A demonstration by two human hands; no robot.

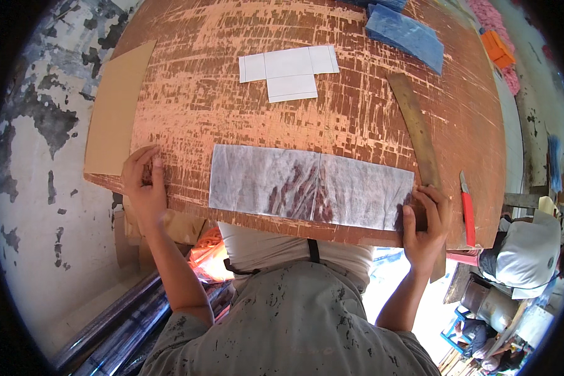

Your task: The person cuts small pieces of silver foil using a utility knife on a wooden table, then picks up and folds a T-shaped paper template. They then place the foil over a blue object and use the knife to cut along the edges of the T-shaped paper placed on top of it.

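Observation:
A thin, whitish see-through sheet (244,178) with a fold line near its middle lies along the front of the worn wooden table (194,106). At its right end, my right hand (427,219) rests with bent fingers, the thumb beside the sheet's edge and the fingers by a long flat brown strip (413,119). My left hand (145,185) is at the table's left front, next to a brown cardboard piece (120,116). Its fingers curl loosely with the thumb apart, and nothing shows in it. Farther back lies a T-shaped white paper template (289,72) with drawn lines.
A red-handled cutter knife (467,216) lies near the right front edge, blade pointing away. Stacked blue sheets (407,37) sit at the far right. Beyond the left edge stands a peeling wall (37,169). Dark wrapped rolls (119,332) lean below on the left.

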